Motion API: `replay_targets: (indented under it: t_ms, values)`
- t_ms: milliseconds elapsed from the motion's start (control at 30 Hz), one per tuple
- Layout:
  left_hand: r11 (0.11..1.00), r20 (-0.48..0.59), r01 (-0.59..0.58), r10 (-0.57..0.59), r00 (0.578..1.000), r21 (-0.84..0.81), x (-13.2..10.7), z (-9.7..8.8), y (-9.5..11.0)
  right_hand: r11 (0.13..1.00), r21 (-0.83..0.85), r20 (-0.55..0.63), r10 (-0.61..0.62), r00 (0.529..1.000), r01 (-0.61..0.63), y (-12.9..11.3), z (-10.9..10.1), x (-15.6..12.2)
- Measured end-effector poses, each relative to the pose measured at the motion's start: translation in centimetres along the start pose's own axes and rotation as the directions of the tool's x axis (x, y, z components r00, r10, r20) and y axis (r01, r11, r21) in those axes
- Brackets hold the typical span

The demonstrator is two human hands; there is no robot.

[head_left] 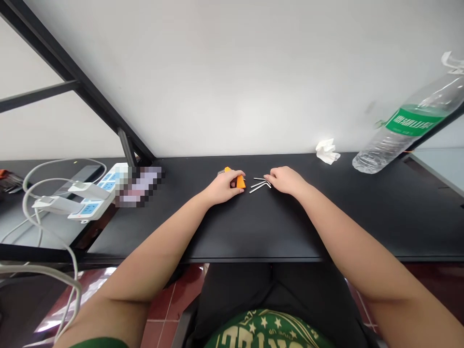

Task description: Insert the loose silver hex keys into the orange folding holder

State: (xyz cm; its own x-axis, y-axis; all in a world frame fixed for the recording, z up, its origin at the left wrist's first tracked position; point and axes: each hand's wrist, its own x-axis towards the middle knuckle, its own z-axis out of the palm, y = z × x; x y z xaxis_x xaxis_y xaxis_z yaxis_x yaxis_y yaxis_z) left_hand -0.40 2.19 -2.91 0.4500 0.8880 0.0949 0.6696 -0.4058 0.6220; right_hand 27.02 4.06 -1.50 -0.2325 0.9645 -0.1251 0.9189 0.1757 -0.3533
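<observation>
My left hand (225, 186) is wrapped around an orange hex key holder (240, 181) on the black table. Several thin metal keys stick out from the holder's far left side, partly covered by my fingers. Just to the right, several loose silver hex keys (258, 186) lie fanned out on the table, with their bent ends toward my right hand (284, 179). The thumb and fingers of that hand are pinched together at the end of one hex key. The fingertips hide part of it.
A crumpled white tissue (327, 151) lies by the wall. Right of it, a clear plastic bottle with a green label (413, 121) stands tilted in view. On the left are a power strip (105, 191) with plugged-in chargers, white cables (27, 203) and a black metal frame (90, 92).
</observation>
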Motion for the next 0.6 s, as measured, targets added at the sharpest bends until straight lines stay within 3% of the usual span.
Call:
replay_targets:
  t_ms: [67, 167, 333, 600]
  values:
    - [1.000, 0.000, 0.000, 0.000, 1.000, 0.000, 0.0, -0.1, 0.1, 1.000, -0.015, -0.041, 0.004, 0.999, -0.004, 0.0, 0.0, 0.1]
    - [1.000, -0.007, 0.000, 0.000, 1.000, 0.012, 0.0, -0.1, 0.2, 0.996, -0.003, -0.085, -0.091, 0.992, 0.091, 0.0, 0.3, -0.1]
    - [1.000, -0.021, -0.007, 0.007, 1.000, 0.017, 0.1, -0.1, 0.1, 0.962, 0.008, -0.034, -0.273, 0.961, 0.273, -0.2, 0.6, -1.0]
    - [1.000, -0.005, 0.005, -0.005, 1.000, 0.012, -0.1, -0.2, 0.3, 0.958, 0.080, -0.006, -0.275, 0.962, 0.274, -0.6, 0.4, -1.6]
